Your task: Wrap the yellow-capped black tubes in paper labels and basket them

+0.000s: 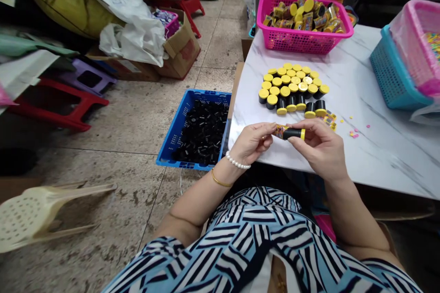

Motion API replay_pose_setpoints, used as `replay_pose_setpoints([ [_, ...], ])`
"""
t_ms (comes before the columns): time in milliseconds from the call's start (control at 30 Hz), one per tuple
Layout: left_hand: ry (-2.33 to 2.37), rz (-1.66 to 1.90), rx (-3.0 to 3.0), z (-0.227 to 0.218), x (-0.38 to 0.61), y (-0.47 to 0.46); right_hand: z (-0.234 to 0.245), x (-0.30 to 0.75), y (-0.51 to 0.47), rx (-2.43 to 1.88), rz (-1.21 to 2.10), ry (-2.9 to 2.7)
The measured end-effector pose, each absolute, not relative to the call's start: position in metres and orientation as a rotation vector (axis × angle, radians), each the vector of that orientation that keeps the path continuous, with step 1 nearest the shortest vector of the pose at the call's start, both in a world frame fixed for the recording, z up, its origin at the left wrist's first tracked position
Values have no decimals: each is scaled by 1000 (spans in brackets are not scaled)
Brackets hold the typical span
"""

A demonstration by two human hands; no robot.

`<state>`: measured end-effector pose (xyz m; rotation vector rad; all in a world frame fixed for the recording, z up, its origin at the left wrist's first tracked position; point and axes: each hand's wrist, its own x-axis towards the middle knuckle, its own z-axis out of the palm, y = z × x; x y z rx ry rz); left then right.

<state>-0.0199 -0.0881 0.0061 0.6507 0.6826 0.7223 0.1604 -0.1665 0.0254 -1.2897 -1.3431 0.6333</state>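
A small black tube with a yellow cap point(294, 133) lies sideways between both my hands at the near edge of the white marble table point(378, 146). My left hand point(252, 141) pinches its labelled end, where a printed sticker point(280, 131) wraps the tube. My right hand point(319, 144) grips the capped end with thumb and fingers. Just beyond my hands stands a cluster of several black tubes with yellow caps point(293, 88). A few loose stickers point(329, 120) lie beside the cluster.
A pink basket point(302, 39) of labelled tubes sits at the table's far edge. A blue basket point(395, 73) holding a pink one stands at the right. On the floor to the left, a blue crate point(172, 144) holds black tubes. Stools, boxes and bags crowd the left.
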Motion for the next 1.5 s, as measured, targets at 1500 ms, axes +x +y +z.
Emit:
replay_pose_setpoints([
  [1500, 601, 723, 606, 1, -22, -90, 19, 145, -165, -1403, 211, -1397],
])
